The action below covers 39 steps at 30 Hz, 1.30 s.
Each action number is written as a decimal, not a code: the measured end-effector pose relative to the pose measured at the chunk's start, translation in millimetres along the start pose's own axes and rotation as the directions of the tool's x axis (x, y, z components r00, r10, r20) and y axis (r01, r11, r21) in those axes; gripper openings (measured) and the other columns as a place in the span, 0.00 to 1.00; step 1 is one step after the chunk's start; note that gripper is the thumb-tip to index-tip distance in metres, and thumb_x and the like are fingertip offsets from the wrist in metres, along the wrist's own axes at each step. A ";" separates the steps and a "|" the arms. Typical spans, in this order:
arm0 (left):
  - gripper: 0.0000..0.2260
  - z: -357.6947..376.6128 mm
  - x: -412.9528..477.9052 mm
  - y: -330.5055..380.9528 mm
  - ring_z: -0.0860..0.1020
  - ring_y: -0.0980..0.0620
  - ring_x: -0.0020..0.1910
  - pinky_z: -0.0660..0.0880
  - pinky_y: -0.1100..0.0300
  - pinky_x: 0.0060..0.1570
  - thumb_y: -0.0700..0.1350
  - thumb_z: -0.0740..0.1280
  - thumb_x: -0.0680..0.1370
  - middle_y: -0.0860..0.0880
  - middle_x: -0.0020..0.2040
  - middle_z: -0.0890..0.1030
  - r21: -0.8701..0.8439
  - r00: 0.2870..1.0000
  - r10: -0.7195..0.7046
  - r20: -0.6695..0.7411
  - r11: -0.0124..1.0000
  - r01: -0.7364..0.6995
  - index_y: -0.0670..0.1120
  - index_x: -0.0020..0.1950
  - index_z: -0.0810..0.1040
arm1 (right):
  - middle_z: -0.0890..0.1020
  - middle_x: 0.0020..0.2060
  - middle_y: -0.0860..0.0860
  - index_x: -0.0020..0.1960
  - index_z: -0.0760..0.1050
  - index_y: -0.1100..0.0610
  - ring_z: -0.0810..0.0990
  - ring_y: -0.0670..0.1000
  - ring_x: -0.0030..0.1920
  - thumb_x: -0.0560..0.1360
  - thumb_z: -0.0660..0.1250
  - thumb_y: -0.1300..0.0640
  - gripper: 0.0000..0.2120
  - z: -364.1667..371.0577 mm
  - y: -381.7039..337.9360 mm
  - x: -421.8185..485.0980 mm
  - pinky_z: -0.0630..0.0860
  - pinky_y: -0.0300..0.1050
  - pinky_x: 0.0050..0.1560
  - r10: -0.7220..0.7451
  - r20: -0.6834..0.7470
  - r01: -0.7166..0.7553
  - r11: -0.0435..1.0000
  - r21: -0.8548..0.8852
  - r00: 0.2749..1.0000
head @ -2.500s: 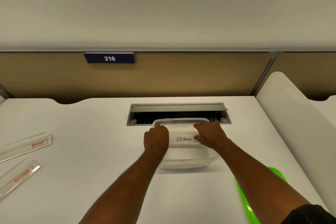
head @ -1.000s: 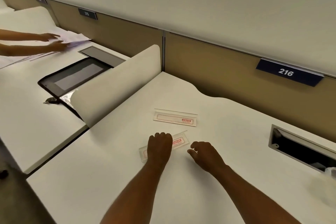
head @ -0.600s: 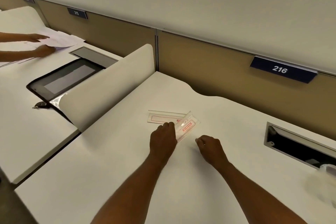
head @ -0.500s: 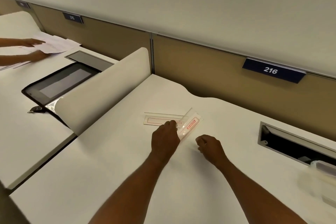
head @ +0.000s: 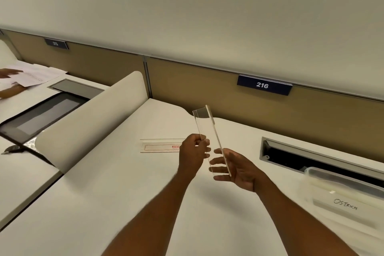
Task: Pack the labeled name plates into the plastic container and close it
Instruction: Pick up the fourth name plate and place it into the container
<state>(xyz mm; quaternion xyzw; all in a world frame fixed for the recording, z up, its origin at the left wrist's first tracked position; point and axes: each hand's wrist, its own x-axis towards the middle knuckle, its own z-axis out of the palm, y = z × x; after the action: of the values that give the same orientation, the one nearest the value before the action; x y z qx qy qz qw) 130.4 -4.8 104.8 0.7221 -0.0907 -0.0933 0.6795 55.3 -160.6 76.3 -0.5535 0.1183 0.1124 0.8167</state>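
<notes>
The lifted name plate (head: 209, 137) is no longer lying on the table (head: 116, 197) as it was half a second ago. It is now standing in the air between the two hands, and the view is swinging back to the right, bringing the plastic container (head: 342, 199) further into frame.

The left hand (head: 192, 157) is pinching the plate's left edge, its fingers (head: 204, 146) curling round it a little below the middle. The right hand (head: 241, 170) is lying open, palm turned toward the left hand, with its fingers (head: 216, 161) spreading nearly straight. The plate's lower end is resting against them, and they are showing through the clear plastic.

The plate's long axis is running steeply upward from the right fingers. Its upper end is leaning slightly to the left, pointing toward the tan partition (head: 207, 89) and well above both sets of fingers. Its broad clear face is turning toward the left hand, and its thin edge is showing on the right side.

The other name plate (head: 161, 147) is lying flat on the table just left of the left fingers. Its long axis is running left to right, its red-outlined label is facing up, and its right end is hiding behind the left hand. The container is sitting well to the right of the right fingers, blurred, with a handwritten "OSTRICH" label facing the person.
</notes>
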 end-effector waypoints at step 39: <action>0.19 284.1 -84.8 38.3 0.79 0.53 0.39 0.73 0.66 0.35 0.42 0.74 0.68 0.51 0.44 0.81 0.565 0.862 -0.115 0.493 0.796 -0.216 0.49 0.59 0.81 | 0.84 0.44 0.41 0.50 0.80 0.44 0.80 0.39 0.44 0.61 0.78 0.44 0.19 -271.5 -63.3 -292.5 0.72 0.33 0.39 -0.325 -0.491 -0.334 0.434 -0.837 0.808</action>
<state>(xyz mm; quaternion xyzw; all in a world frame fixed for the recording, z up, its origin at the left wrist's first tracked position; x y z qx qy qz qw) -25.0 -259.3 127.1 0.8470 -0.3095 -0.2257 0.3685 -220.4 -451.7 127.2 -0.9051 0.2879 -0.0173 0.3123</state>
